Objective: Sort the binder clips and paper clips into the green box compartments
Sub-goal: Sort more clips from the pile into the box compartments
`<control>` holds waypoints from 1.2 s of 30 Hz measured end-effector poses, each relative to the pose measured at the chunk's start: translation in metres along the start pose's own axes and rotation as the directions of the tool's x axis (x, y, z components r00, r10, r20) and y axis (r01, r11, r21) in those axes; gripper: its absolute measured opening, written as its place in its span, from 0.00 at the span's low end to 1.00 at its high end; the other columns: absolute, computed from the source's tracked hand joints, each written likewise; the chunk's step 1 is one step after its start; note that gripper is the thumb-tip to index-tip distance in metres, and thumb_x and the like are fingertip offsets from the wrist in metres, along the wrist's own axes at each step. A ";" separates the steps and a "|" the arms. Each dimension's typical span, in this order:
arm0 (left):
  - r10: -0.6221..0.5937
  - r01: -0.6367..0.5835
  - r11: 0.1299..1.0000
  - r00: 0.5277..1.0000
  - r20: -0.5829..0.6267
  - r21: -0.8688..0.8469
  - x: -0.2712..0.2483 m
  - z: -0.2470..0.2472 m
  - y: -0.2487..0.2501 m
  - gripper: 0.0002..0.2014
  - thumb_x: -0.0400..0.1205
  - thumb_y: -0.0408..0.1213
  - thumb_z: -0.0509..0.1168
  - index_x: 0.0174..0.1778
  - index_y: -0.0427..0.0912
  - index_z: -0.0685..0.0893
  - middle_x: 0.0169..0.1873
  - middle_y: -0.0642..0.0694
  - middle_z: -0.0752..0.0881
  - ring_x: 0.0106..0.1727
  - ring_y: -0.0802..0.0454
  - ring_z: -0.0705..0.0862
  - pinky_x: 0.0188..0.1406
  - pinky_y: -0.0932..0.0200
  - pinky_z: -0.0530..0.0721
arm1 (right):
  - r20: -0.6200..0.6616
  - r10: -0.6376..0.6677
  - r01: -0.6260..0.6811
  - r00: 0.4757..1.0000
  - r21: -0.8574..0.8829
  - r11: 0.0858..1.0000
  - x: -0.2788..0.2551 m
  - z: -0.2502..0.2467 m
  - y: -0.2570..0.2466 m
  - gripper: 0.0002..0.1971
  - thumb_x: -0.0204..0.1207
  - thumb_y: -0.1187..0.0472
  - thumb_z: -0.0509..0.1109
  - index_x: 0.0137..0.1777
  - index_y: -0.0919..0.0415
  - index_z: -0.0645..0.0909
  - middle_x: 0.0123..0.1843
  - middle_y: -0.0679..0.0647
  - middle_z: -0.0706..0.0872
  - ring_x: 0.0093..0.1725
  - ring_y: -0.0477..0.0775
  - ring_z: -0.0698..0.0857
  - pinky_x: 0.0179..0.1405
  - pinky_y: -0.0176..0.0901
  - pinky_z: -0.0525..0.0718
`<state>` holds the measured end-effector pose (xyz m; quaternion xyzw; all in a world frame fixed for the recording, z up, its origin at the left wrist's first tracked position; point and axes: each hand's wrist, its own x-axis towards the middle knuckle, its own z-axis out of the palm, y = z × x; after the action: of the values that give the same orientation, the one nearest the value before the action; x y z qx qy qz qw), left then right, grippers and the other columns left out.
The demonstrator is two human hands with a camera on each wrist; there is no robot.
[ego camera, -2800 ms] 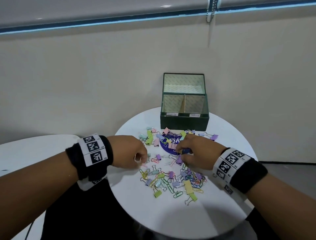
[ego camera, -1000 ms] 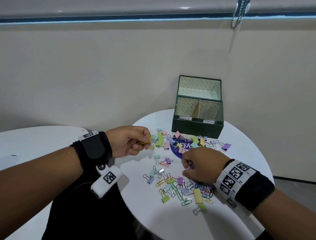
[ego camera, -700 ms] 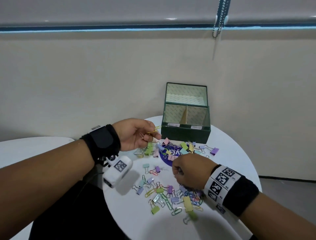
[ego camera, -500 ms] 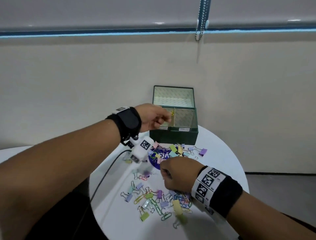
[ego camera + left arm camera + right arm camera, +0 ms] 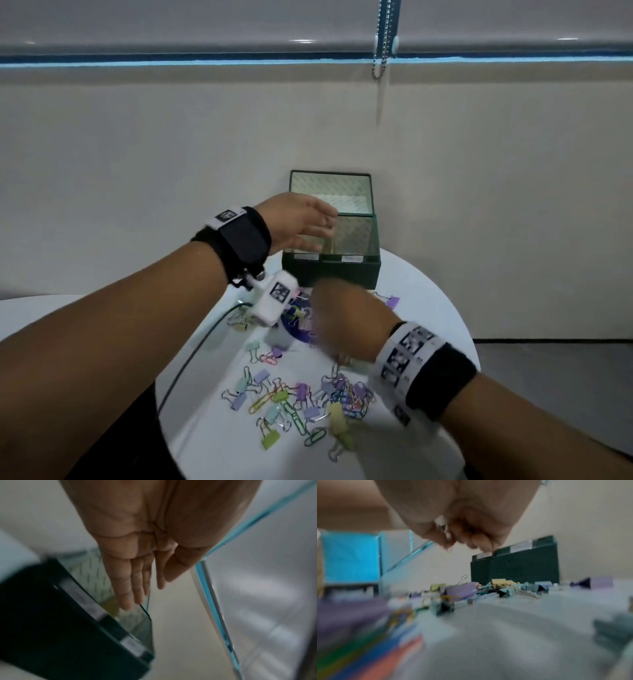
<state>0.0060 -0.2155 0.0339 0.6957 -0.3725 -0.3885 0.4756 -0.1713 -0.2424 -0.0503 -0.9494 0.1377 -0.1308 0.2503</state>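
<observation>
Left hand (image 5: 301,219) now spread above green box (image 5: 342,272), grip empty

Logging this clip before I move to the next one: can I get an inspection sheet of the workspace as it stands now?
Surface: round white table, a second white surface at far left.
Job's things: green box open, lid up, divider and two front labels; mixed clips loose on the table.
Clutter: nothing seen beyond the clips.
Hands: left hand over the box, fingers straight, holding nothing; right hand curled above the pile, something metallic between the fingers, too blurred to name.
Cables: black cable trailing from the left wrist camera.
Surroundings: beige wall, blind with bead chain.
</observation>
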 end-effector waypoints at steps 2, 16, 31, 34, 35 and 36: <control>0.060 -0.070 0.949 0.997 0.039 0.308 -0.026 -0.016 -0.013 0.08 0.84 0.32 0.66 0.57 0.43 0.87 0.51 0.45 0.91 0.51 0.51 0.90 0.52 0.52 0.90 | -0.097 0.048 -0.046 0.994 0.022 0.999 0.017 -0.020 0.009 0.05 0.82 0.61 0.63 0.44 0.54 0.76 0.39 0.46 0.80 0.36 0.52 0.80 0.36 0.44 0.76; 0.163 -0.091 0.288 0.986 0.045 0.953 -0.102 -0.002 -0.099 0.09 0.84 0.42 0.59 0.51 0.55 0.85 0.48 0.57 0.84 0.48 0.54 0.82 0.48 0.54 0.85 | -0.143 0.207 -0.246 0.968 -0.370 0.896 0.086 -0.075 0.055 0.15 0.82 0.63 0.68 0.68 0.55 0.83 0.70 0.54 0.80 0.64 0.56 0.83 0.66 0.51 0.84; 0.033 -0.286 0.396 0.954 0.298 0.872 -0.101 0.008 -0.108 0.10 0.83 0.40 0.67 0.60 0.53 0.86 0.54 0.56 0.83 0.53 0.56 0.81 0.56 0.59 0.81 | 0.369 0.104 0.066 0.924 -0.420 0.905 -0.005 -0.024 0.043 0.13 0.81 0.52 0.72 0.63 0.39 0.88 0.54 0.39 0.84 0.51 0.42 0.82 0.56 0.40 0.84; 0.082 -0.272 0.433 0.961 0.263 0.860 -0.099 0.007 -0.111 0.12 0.84 0.34 0.63 0.59 0.52 0.86 0.56 0.56 0.83 0.53 0.58 0.79 0.53 0.64 0.78 | 0.367 0.118 0.071 0.923 -0.462 0.884 -0.001 -0.015 0.041 0.10 0.81 0.51 0.71 0.60 0.41 0.87 0.56 0.43 0.83 0.54 0.48 0.84 0.56 0.45 0.87; 0.106 -0.276 0.424 0.961 0.255 0.863 -0.099 0.006 -0.111 0.12 0.84 0.35 0.63 0.60 0.53 0.86 0.57 0.56 0.82 0.55 0.57 0.79 0.54 0.63 0.77 | 0.360 0.115 0.069 0.926 -0.460 0.885 0.000 -0.013 0.041 0.08 0.81 0.51 0.71 0.58 0.42 0.87 0.55 0.44 0.83 0.53 0.49 0.84 0.54 0.45 0.87; 0.137 -0.290 0.404 0.957 0.257 0.867 -0.099 0.005 -0.111 0.13 0.84 0.37 0.63 0.62 0.54 0.85 0.59 0.56 0.81 0.59 0.56 0.79 0.56 0.62 0.77 | 0.358 0.108 0.073 0.927 -0.457 0.886 0.001 -0.012 0.041 0.07 0.81 0.51 0.70 0.56 0.44 0.88 0.54 0.45 0.82 0.52 0.49 0.83 0.53 0.46 0.87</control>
<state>-0.0240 -0.0996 -0.0547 0.7574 -0.6406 -0.1163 0.0507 -0.1820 -0.2820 -0.0608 -0.9874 0.1234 0.0911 0.0397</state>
